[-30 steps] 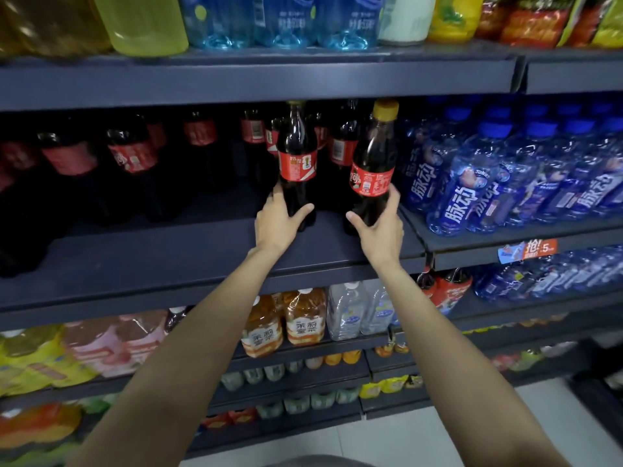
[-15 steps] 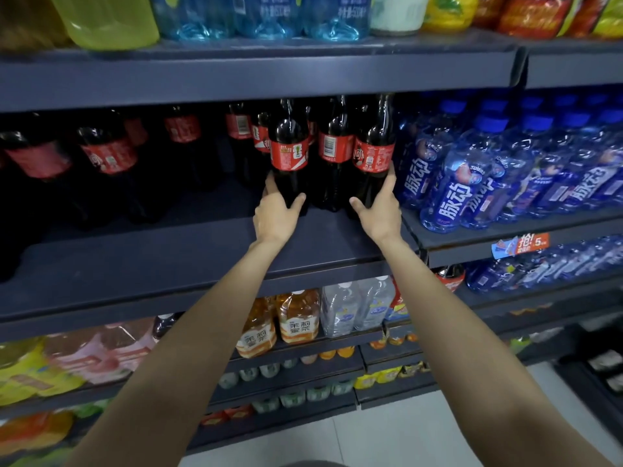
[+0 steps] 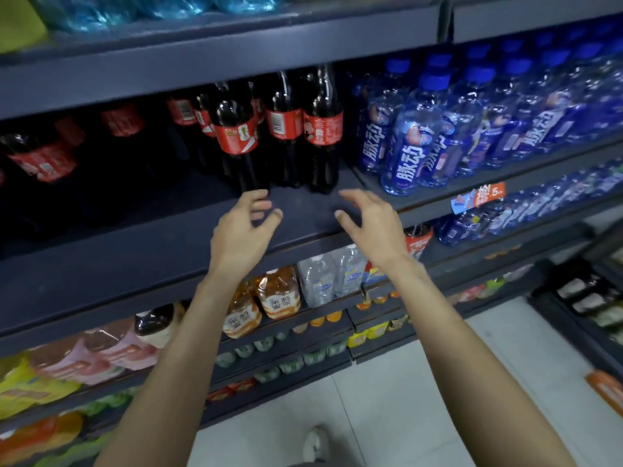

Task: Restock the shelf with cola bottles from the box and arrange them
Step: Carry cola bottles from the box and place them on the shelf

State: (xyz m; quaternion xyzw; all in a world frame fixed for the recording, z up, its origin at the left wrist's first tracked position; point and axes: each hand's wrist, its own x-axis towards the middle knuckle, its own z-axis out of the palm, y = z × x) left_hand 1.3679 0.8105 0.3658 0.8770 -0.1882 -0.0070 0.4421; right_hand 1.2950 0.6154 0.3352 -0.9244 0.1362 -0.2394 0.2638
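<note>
Cola bottles (image 3: 283, 129) on shelf (image 3: 135, 237), left of water bottles (image 3: 414, 146); tea bottles (image 3: 266, 298) on shelf below.

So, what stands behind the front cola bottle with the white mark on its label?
Behind the front cola bottle more cola bottles stand in dim rows toward the back of the shelf. How deep the rows go is hidden in shadow.

Dark cola bottles (image 3: 322, 129) with red labels, standing upright in a tight cluster on the dark shelf (image 3: 161, 244), set back from its front edge near the right end. More of the same further left and deeper toward the back edge, dim and blurred.
</note>
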